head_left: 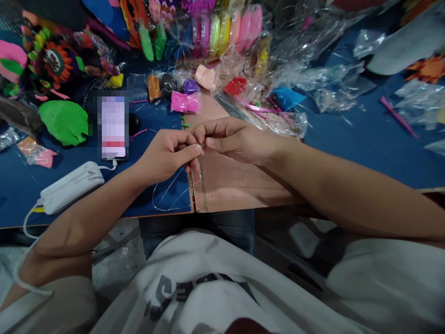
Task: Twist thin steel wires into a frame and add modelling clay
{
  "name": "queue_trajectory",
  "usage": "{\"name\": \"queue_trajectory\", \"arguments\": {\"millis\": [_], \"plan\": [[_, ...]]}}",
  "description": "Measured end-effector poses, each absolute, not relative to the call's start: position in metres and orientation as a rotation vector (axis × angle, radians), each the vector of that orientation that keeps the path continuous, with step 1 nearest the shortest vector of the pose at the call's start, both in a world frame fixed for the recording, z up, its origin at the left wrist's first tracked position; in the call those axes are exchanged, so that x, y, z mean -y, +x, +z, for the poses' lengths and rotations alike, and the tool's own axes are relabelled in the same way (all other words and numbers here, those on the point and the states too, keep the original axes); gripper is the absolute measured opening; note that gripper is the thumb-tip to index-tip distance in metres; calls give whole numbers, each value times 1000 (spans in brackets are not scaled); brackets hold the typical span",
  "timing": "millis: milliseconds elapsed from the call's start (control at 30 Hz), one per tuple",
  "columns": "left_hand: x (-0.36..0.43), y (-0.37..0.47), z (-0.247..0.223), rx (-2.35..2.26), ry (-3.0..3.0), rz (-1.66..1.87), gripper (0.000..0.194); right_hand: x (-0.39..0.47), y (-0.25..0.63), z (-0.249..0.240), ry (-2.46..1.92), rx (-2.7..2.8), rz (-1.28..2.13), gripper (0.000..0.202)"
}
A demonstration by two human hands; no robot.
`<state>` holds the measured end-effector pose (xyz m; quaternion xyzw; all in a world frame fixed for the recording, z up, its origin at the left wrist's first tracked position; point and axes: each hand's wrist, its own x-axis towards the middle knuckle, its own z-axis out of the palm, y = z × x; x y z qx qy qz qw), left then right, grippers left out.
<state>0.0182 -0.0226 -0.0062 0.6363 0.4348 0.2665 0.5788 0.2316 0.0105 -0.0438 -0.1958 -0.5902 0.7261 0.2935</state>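
Note:
Above the near part of a pinkish-brown board [239, 181], my left hand [167, 153] and my right hand [236, 141] meet fingertip to fingertip. Both are closed in a pinch on a thin wire [155, 197]. From the fingers the wire loops down to the left over the blue table, and a short twisted length hangs straight below them. The exact spot being pinched is small and mostly hidden by the fingertips. A bundle of straight grey wires [232, 109] lies on the board just beyond my right hand.
To the left are a phone [113, 123], a white power bank [71, 185] with a cable, and green clay [64, 121]. Wrapped pink clay [185, 101], red clay [235, 86] and blue clay [288, 97] lie behind the hands. A pink stick [399, 117] and plastic bags are at right.

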Motion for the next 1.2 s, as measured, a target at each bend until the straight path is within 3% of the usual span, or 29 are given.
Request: {"name": "queue_trajectory", "arguments": {"millis": [367,733,1033,1200], "plan": [[22,16,-8,-990,1455,650,24,-6,222,-57,-349,1452,2002,56],[14,9,-19,-975,1354,737,22,-6,231,-41,-642,1366,1850,54],[12,9,-24,-803,1316,708,52,-18,238,-57,-331,1609,1694,32],[14,11,-21,-801,1296,675,52,-19,239,-55,-296,1669,1695,32]]}}
